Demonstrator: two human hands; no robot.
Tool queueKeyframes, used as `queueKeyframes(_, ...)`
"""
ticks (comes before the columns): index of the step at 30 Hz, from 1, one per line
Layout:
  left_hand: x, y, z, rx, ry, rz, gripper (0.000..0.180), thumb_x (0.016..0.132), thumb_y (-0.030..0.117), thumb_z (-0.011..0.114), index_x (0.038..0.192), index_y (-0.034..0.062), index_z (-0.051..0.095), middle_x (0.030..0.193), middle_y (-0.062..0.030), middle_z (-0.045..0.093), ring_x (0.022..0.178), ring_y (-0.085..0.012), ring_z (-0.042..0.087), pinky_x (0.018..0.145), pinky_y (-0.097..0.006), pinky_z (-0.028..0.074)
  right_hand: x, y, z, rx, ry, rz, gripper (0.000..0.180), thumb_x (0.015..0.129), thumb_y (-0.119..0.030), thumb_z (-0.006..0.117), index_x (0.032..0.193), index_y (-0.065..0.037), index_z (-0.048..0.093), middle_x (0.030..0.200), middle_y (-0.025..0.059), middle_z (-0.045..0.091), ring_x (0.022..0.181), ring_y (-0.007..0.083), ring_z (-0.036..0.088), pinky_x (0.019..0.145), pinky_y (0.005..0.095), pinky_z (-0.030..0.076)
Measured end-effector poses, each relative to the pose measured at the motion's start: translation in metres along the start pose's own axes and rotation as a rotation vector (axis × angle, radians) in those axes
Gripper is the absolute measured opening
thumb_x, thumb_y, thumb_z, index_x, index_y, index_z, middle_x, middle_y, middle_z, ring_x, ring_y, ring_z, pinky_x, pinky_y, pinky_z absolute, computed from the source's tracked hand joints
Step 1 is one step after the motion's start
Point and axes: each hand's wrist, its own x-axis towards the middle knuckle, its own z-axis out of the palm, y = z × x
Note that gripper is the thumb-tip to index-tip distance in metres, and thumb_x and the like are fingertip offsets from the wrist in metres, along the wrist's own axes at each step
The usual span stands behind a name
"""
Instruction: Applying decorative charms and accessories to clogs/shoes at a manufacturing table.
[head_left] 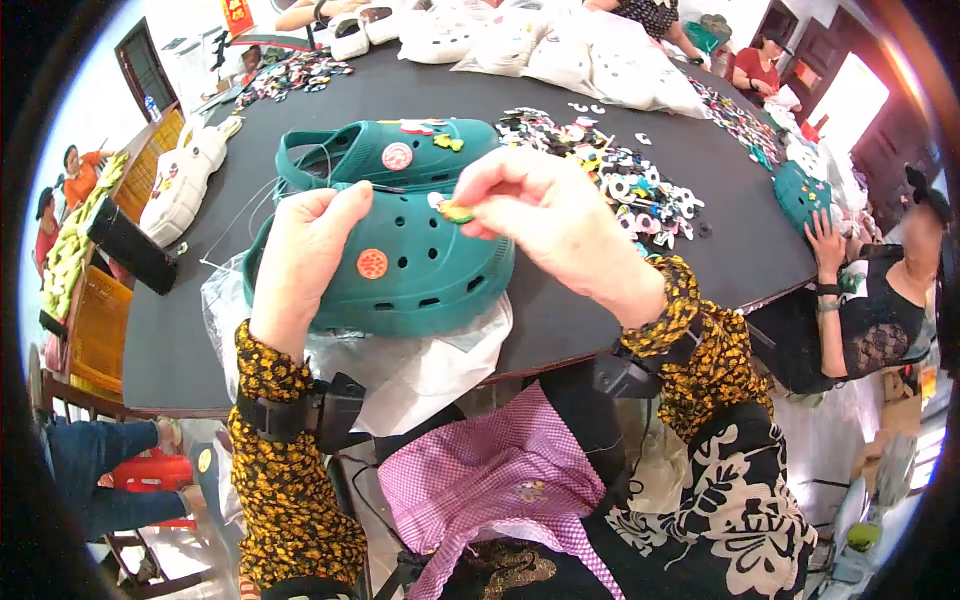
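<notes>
A pair of dark green foam clogs lies in front of me, toes to the right. My left hand [303,250] grips the heel side of the nearer clog [440,300], thumb on top; its other fingers are partly hidden. Over the holes of that clog, my right hand [550,215] pinches a small yellow-green shoe charm [458,213]. A round orange-red charm [372,263] sits in the nearer clog. The farther clog [350,150] carries a round pink charm [397,156] and a yellow one [448,143]. White plastic wrapping [430,365] lies beneath the near clog.
Loose charms [640,195] are heaped right of the clogs on the dark table [560,330]. White clogs [190,180] stand at the left by a black box-shaped object [130,245]. Filled white bags [590,65] line the far side. A co-worker's hand [826,240] touches a green clog [800,195] at the right.
</notes>
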Motion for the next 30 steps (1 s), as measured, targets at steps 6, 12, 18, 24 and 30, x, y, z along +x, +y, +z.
queueKeyframes(6,-0.001,-0.002,0.002,-0.024,-0.020,0.027,0.029,0.090,0.027,0.062,0.076,0.0016,0.067,0.066,0.0095,0.053,0.061,0.0007,0.041,0.053,-0.019,0.032,0.023,0.025,0.023,-0.569,-0.007,-0.524,0.011,0.083,0.006,0.050,0.090,0.001,0.057,0.086,0.0108,0.058,0.082,0.0209,0.061,0.073,0.0314,0.050)
queueKeyframes(12,0.000,0.000,-0.002,0.013,-0.040,0.048,0.030,0.090,0.028,0.062,0.076,0.0015,0.067,0.067,0.0094,0.053,0.061,0.0009,0.040,0.053,-0.019,0.030,0.022,0.023,0.021,-0.758,-0.024,-0.591,0.011,0.080,0.003,0.055,0.089,-0.001,0.058,0.087,0.0124,0.057,0.084,0.0287,0.058,0.075,0.0365,0.047)
queueKeyframes(18,0.000,0.000,-0.001,-0.025,-0.046,0.031,0.030,0.090,0.028,0.062,0.076,0.0015,0.067,0.067,0.0093,0.053,0.061,0.0010,0.040,0.053,-0.019,0.030,0.023,0.027,0.020,-0.788,0.003,-0.617,0.010,0.079,0.000,0.059,0.089,-0.001,0.058,0.086,0.0118,0.059,0.083,0.0285,0.059,0.076,0.0377,0.047)
queueKeyframes(24,0.002,-0.003,-0.007,-0.002,-0.096,-0.009,0.028,0.092,0.025,0.059,0.085,0.0000,0.069,0.078,0.0025,0.066,0.067,-0.0018,0.056,0.060,-0.018,0.043,0.024,0.023,0.021,-0.679,0.022,-0.494,0.008,0.080,-0.001,0.062,0.089,0.000,0.060,0.081,0.0110,0.062,0.077,0.0229,0.062,0.072,0.0334,0.048)
queueKeyframes(30,0.004,-0.001,0.000,-0.032,-0.076,0.015,0.031,0.091,0.028,0.061,0.077,0.0012,0.068,0.068,0.0083,0.056,0.061,0.0011,0.043,0.053,-0.019,0.033,0.025,0.029,0.024,-0.576,0.063,-0.393,0.008,0.080,-0.002,0.064,0.088,0.001,0.061,0.082,0.0101,0.063,0.076,0.0164,0.062,0.068,0.0292,0.049)
